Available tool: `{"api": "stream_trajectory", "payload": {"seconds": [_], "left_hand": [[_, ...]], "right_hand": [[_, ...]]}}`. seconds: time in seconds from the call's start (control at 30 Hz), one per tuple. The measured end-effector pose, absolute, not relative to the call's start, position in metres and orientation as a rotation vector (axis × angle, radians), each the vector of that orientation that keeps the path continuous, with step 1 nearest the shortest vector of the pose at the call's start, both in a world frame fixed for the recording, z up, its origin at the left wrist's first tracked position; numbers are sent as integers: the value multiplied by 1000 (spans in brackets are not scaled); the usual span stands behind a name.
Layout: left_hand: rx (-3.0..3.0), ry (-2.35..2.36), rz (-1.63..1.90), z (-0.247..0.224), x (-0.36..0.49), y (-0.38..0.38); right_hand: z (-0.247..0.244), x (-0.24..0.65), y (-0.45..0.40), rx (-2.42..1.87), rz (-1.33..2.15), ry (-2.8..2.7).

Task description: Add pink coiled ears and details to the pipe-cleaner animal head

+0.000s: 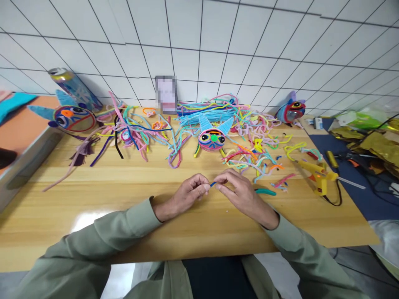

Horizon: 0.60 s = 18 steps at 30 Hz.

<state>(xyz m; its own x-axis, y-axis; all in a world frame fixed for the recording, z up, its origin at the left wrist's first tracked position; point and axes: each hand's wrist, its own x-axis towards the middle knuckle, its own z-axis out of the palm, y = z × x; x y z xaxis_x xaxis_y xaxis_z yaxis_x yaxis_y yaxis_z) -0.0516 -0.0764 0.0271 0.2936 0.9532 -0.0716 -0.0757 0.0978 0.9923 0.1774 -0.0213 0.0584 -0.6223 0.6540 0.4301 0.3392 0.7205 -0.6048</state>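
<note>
Over the front middle of the table, my left hand (191, 191) pinches a short dark blue pipe cleaner (213, 184) between thumb and fingertips. From the other side, the thumb and fingers of my right hand (238, 191) close on its far end. Just beyond my hands sits a round face figure (212, 140) made of coiled pipe cleaners, with light blue pointed ears, black eyes and a green nose. A curved teal piece (265, 192) lies beside my right hand, and cut pipe cleaner bits (280, 185) are scattered past it.
Loose pipe cleaners (205, 118) heap along the wall, with a phone (166, 94) propped behind. Similar figures stand at left (73, 118) and right (291, 111). A drink can (73, 87) leans at far left. A yellow glue gun (319, 176) with its cord rests at right, near gold wrapping (370, 143).
</note>
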Motion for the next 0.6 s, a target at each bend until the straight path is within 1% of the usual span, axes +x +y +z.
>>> {"api": "stream_trajectory", "payload": {"seconds": [0.13,0.33,0.6], "left_hand": [[1172,960,957,29,-51,-72],[1226,1002,889,27,-54,-70],[1381,1067,969,20,-53,-69]], "right_hand": [[51,177,-20,-782,663,-2260],[45,176,-23,-853,466,-2257],[48,175,-24,-788,416,-2297]]}}
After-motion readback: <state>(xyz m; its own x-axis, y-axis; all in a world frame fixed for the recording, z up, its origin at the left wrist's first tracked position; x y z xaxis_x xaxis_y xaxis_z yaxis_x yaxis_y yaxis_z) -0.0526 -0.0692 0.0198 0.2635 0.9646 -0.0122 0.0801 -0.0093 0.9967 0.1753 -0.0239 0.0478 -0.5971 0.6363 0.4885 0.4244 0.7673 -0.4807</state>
